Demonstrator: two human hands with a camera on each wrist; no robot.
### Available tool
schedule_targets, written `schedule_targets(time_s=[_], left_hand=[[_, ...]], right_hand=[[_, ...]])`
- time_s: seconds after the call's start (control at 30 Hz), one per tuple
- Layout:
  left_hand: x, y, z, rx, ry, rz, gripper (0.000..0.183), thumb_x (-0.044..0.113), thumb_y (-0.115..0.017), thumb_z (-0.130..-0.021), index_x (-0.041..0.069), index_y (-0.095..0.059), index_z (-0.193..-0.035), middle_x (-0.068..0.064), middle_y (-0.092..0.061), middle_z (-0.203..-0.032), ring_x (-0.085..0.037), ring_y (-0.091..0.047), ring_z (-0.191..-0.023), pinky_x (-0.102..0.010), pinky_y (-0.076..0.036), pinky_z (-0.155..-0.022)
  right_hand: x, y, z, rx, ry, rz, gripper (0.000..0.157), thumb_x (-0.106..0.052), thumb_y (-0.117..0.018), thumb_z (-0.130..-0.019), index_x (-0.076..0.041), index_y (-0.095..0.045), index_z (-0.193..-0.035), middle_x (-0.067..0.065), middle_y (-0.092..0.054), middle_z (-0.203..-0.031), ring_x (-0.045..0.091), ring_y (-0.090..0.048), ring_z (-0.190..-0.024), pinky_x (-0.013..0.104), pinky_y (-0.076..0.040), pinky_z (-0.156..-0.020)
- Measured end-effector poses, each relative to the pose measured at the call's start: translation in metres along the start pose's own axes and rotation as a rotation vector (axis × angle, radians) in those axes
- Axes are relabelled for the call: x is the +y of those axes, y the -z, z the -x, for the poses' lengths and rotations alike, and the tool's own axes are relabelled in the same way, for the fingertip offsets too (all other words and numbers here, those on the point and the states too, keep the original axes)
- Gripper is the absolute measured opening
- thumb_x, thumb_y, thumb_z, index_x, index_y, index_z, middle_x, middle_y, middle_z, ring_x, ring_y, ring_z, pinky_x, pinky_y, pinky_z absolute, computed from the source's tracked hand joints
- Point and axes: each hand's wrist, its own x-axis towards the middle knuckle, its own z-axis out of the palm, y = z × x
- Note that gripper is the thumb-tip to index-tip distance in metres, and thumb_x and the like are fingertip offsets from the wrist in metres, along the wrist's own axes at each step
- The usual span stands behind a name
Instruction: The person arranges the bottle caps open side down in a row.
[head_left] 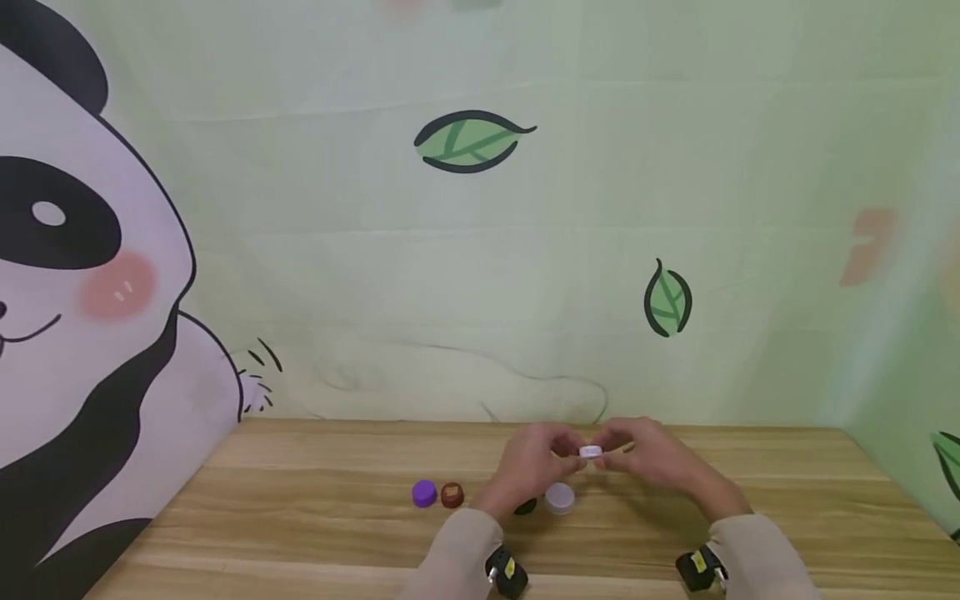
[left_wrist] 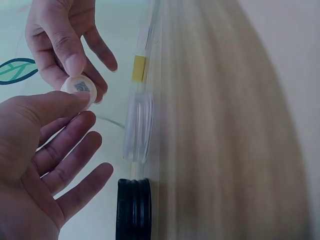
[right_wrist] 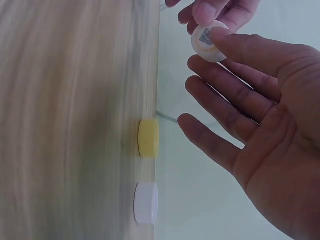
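Note:
Both hands hold one small white bottle cap [head_left: 590, 452] up in front of me, above the tabletop. My left hand [head_left: 534, 460] pinches its left edge between thumb and fingers, while my right hand [head_left: 647, 454] pinches the opposite edge. In the left wrist view a printed code shows on the flat face of the white cap [left_wrist: 80, 87], with a thumb lying across part of it. Below the hands sit a clear cap [head_left: 559, 498] and a black cap [head_left: 527, 507], the latter partly hidden by the left wrist.
Left of the left arm, a purple cap [head_left: 423, 493] and a brown cap [head_left: 452, 495] stand side by side on the wooden table [head_left: 300, 517]. The right wrist view has a yellow cap [right_wrist: 148, 138] and another white cap [right_wrist: 146, 202]. A printed cloth backdrop [head_left: 570, 208] rises behind the table.

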Motion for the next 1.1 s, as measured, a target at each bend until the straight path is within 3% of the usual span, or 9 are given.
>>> schedule_targets(time_s=[0.27,0.63,1.1], left_hand=[[0.001,0.003,0.003,-0.012,-0.005,0.036,0.008,0.019,-0.082,-0.095,0.013,-0.081,-0.101,0.01,-0.076,-0.091,-0.001,-0.066,-0.083,-0.021,-0.053,-0.073],[0.005,0.005,0.003,-0.026,-0.059,0.115,0.02,0.009,-0.083,-0.093,0.009,-0.078,-0.113,0.005,-0.078,-0.095,-0.001,-0.067,-0.083,-0.019,-0.054,-0.075],[0.007,0.009,0.004,-0.037,-0.075,0.077,0.032,0.011,-0.087,-0.09,0.015,-0.078,-0.12,0.006,-0.077,-0.095,-0.002,-0.068,-0.079,-0.019,-0.054,-0.07]], right_hand=[[-0.001,0.0,0.002,0.001,0.03,-0.011,0.013,-0.019,-0.075,-0.101,-0.009,-0.076,-0.109,0.0,-0.076,-0.106,0.026,-0.07,-0.104,0.063,-0.052,-0.096],[-0.008,0.002,0.004,0.019,-0.055,-0.034,0.018,-0.02,-0.074,-0.102,-0.006,-0.073,-0.113,0.0,-0.074,-0.104,0.024,-0.068,-0.103,0.057,-0.054,-0.095],[-0.01,0.005,0.004,-0.009,-0.025,-0.104,0.018,-0.013,-0.07,-0.102,0.0,-0.071,-0.115,0.001,-0.075,-0.095,0.021,-0.07,-0.09,0.044,-0.055,-0.082]])
